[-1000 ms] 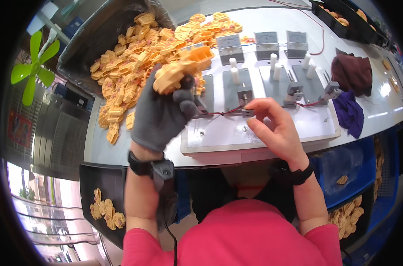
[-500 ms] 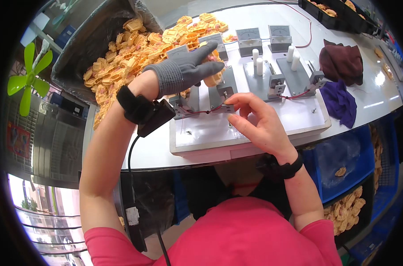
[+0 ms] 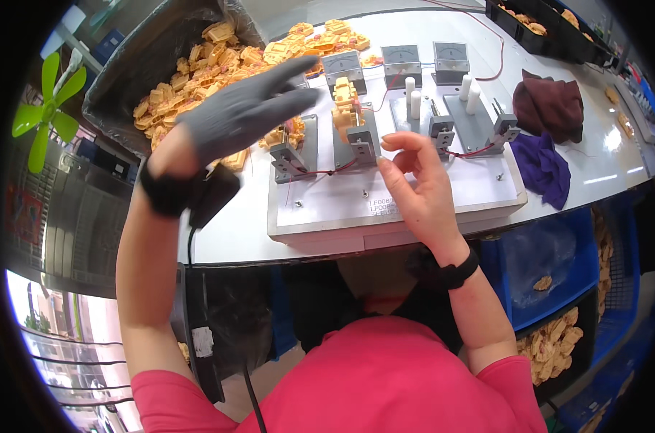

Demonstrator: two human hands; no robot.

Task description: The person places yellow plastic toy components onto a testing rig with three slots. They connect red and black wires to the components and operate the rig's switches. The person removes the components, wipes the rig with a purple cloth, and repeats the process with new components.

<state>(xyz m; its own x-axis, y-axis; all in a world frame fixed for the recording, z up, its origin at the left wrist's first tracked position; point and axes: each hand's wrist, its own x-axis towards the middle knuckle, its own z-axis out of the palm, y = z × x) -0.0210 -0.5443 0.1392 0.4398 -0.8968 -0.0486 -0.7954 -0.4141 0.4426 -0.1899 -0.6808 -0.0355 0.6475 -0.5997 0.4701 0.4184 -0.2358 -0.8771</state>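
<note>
My left hand (image 3: 249, 110), in a grey glove, hangs over the left end of a white test board (image 3: 407, 221), its fingers stretched out and holding nothing. A yellow plastic part (image 3: 344, 108) sits on the second grey fixture from the left. Another yellow part (image 3: 293, 130) is on the leftmost fixture, partly hidden by the gloved hand. My bare right hand (image 3: 423, 186) is near the front block (image 3: 361, 146) of the second fixture, thumb and fingers curved but apart, with nothing between them. White posts (image 3: 415, 105) stand on the third fixture.
Behind the fixtures are grey dial meters (image 3: 402, 65). A lined bin (image 3: 136, 79) of yellow parts stands at far left; more parts (image 3: 317, 43) lie beside it. Brown cloth (image 3: 551, 105) and purple cloth (image 3: 540, 169) lie at right. A blue crate (image 3: 551, 267) is below the table edge.
My left hand has moved left off the second fixture, leaving the yellow part there and letting go of it. My right hand has drawn slightly right from that fixture's front block.
</note>
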